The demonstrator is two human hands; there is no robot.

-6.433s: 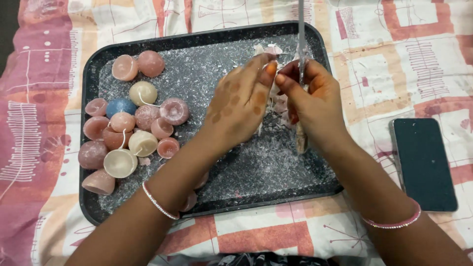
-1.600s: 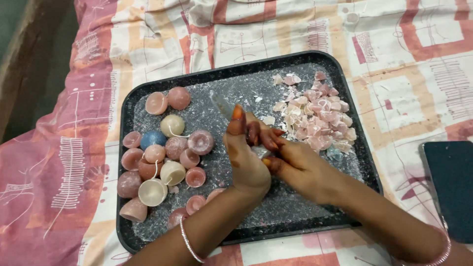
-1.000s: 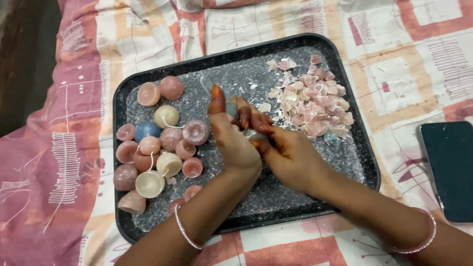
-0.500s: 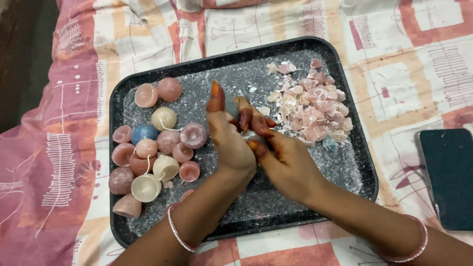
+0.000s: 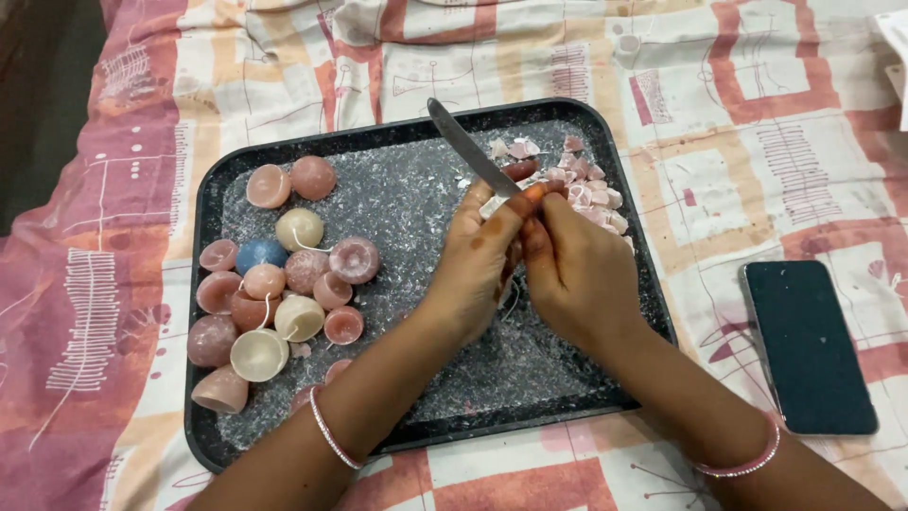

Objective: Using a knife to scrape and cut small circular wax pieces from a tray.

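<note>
My left hand point(image 5: 473, 260) and my right hand point(image 5: 577, 274) are pressed together over the middle of a dark speckled tray point(image 5: 378, 140). A knife point(image 5: 470, 151) sticks out from between them, its blade pointing up and to the left. My right hand seems to grip its handle, which is hidden. My left hand is curled around a small wax piece that is mostly covered, with a thin white wick hanging below. A pile of pink and white wax chips point(image 5: 591, 189) lies just behind my fingers.
Several round pink, cream and blue wax candles point(image 5: 284, 274) cluster on the tray's left side. A dark phone point(image 5: 809, 345) lies face up on the patterned bedsheet point(image 5: 719, 114) to the right. The bed's edge runs along the far left.
The knife blade now shows, raised up-left from between my hands; half a second ago it was out of sight. My left index finger has come down onto my right hand.
</note>
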